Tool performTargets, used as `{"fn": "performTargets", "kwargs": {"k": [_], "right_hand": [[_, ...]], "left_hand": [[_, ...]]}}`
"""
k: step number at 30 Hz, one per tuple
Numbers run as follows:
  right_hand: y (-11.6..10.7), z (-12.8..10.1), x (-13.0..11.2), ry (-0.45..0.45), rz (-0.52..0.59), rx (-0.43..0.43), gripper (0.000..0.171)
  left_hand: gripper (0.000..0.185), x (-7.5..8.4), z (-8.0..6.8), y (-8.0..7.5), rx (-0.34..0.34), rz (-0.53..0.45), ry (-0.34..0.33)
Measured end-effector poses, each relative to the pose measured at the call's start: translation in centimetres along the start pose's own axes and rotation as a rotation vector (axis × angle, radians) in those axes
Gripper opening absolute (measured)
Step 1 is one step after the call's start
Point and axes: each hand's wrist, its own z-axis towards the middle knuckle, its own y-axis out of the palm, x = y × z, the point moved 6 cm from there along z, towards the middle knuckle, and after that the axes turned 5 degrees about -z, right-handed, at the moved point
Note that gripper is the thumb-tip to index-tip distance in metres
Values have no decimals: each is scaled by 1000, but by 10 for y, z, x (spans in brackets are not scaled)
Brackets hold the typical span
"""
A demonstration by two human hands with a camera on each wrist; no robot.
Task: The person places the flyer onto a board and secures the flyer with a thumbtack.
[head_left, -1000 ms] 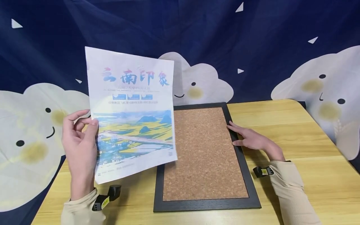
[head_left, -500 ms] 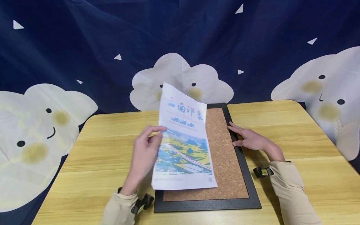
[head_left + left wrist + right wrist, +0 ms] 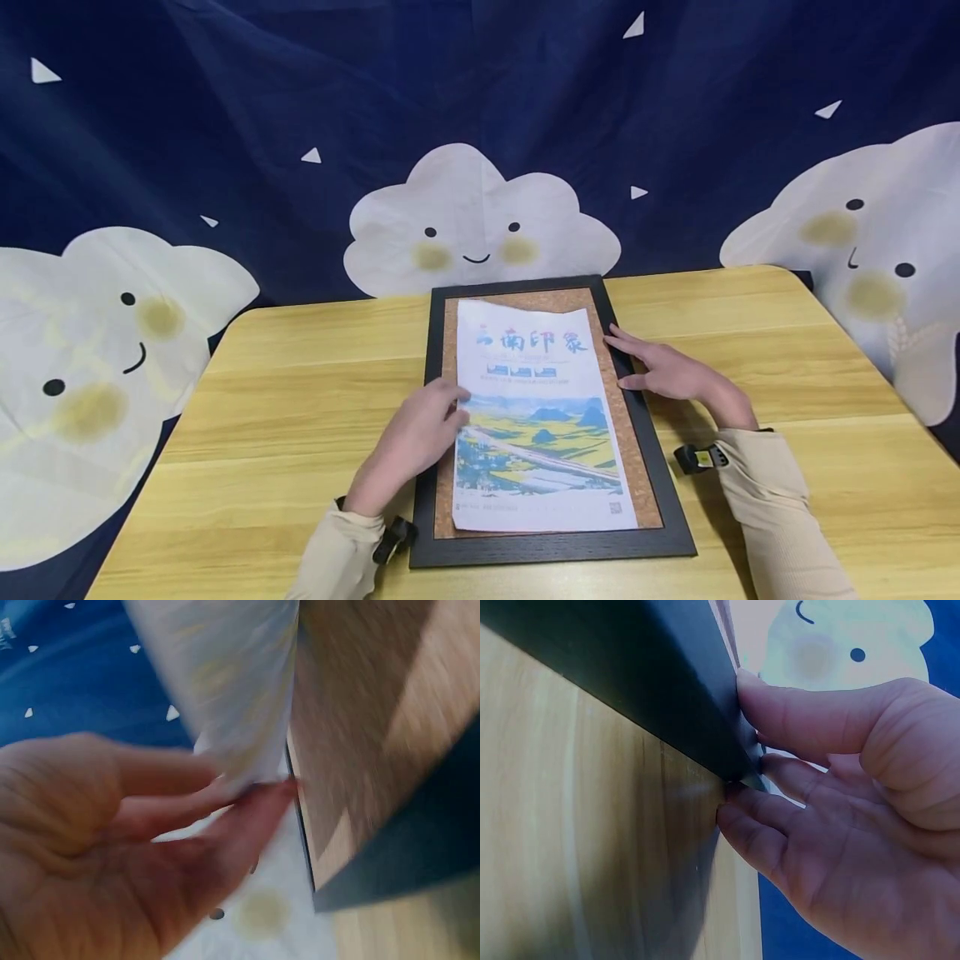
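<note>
Near the desk's front edge, the left hand lies over the left rail of the black-framed cork board, fingers almost straight, pinching the left edge of the poster against the thumb; the left wrist view shows the sheet caught between the fingertips. The poster lies flat on the cork, inside the frame, nearer its left side. It is thin paper, judged light, limp and easily creased; best held at an edge. It shows a yellow-field landscape under coloured characters. Farther back, the right hand presses flat fingers against the frame's right rail, gripping nothing.
</note>
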Motion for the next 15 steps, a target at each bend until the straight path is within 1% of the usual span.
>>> {"fn": "performTargets", "kwargs": {"k": [3,4,6,9,15], "right_hand": [[1,0,0,2,-5,0,74],[1,0,0,4,-6,0,74],[1,0,0,6,-9,1,74],[0,0,0,6,-9,1,74],[-1,-1,-2,-5,-8,-4,75]], "left_hand": [[27,-6,-2,6,-110,103,-44],[28,-7,-2,7,-137,118,-54],[30,-8,-3,8,-169,128,-59],[35,-9,-3,8,-182,136,-55],[38,-13,-1,10,-178,143,-46]]}}
